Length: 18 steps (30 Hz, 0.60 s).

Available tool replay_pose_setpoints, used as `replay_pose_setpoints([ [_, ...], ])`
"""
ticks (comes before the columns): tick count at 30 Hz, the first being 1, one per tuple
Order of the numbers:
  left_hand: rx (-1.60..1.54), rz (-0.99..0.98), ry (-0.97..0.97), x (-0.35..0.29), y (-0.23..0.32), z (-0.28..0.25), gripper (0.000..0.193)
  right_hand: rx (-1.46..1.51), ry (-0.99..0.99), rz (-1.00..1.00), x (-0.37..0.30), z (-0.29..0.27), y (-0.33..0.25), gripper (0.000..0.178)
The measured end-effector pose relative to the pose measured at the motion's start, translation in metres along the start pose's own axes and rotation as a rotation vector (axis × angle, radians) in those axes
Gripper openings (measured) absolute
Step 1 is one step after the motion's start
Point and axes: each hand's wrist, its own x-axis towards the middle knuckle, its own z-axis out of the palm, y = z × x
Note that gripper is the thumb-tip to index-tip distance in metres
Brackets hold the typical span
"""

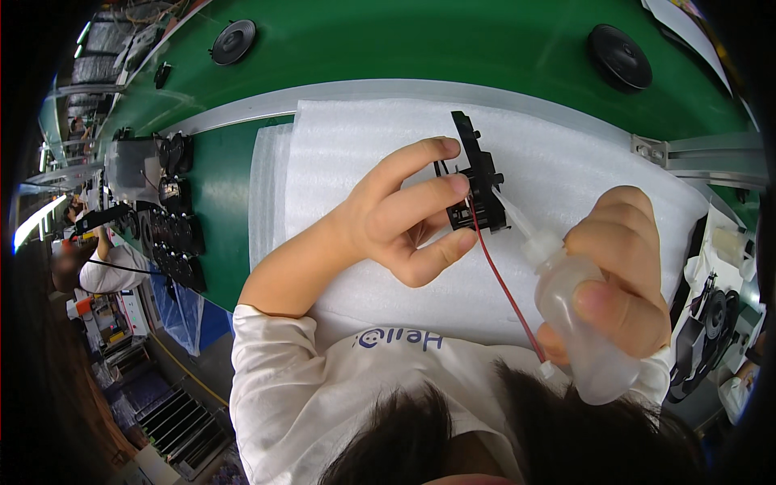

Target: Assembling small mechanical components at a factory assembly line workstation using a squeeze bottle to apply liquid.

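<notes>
My left hand (412, 210) is closed on a black plastic housing (478, 174), its fingertips along the near-left side of the part. A red wire (503, 281) runs from the housing down toward a small white connector (551, 371). My right hand (618, 271) wraps round a translucent squeeze bottle (584, 327), which is tilted so its narrow nozzle points up and left. The nozzle tip is at the right side of the housing; whether it touches cannot be made out. Both hands are above a white foam sheet (364, 137).
Round black speakers stand on the green surface beyond a metal rail: one speaker (234, 42) at far left, another speaker (620, 56) at far right. Several black parts (174, 242) are grouped at left. More speaker parts (711, 323) lie at right. Another person (113, 263) is at far left.
</notes>
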Motion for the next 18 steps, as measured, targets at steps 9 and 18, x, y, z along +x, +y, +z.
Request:
replay_pose_setpoints([
  [9,-0.363,-0.488,0.056,-0.008,0.005,-0.008,0.041,-0.048,-0.001,-0.050,-0.003,0.003,-0.004,0.048],
  [18,-0.129,-0.220,0.037,0.001,-0.001,-0.005,0.082,-0.080,-0.057,-0.054,-0.002,0.003,-0.003,0.043],
])
